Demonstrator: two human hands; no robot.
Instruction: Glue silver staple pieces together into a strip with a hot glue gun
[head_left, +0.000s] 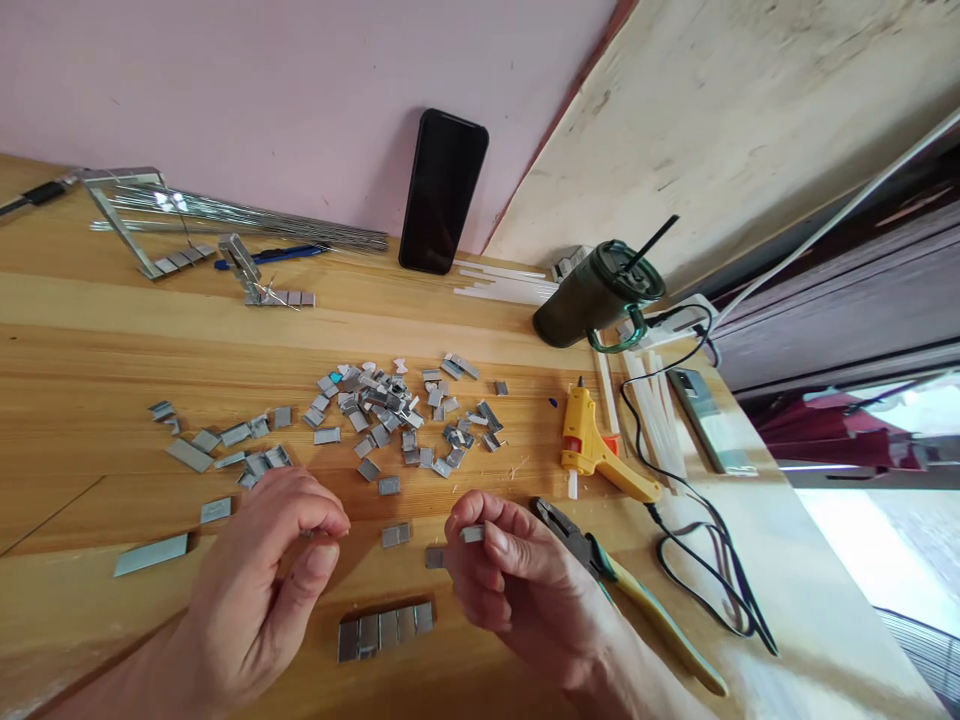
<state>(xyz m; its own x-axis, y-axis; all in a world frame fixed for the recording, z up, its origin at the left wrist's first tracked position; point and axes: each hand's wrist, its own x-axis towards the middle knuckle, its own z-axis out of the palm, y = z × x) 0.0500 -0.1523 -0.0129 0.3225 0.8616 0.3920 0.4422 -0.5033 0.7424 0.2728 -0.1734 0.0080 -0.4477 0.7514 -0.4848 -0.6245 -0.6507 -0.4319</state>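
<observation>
My right hand (517, 560) pinches a small grey metal piece (472, 534) between thumb and forefinger. To its left, my left hand (270, 570) is raised with curled fingers, thumb close to the forefinger; whatever they hold, if anything, is too hidden to make out. Between and below the hands lies a joined row of grey metal pieces (386, 630). A loose grey piece (396, 535) rests just above that row, and another (435, 557) is partly behind my right hand. Beyond the hands spreads a loose heap of similar metal pieces (382, 400).
Pliers (592, 550) lie right of my right hand, near a yellow glue gun (592, 440) with a black cord. A phone (444, 190) leans on the wall beside thin metal rods (262, 215). A dark lidded tumbler (592, 295) and white glue sticks (660, 420) are at right.
</observation>
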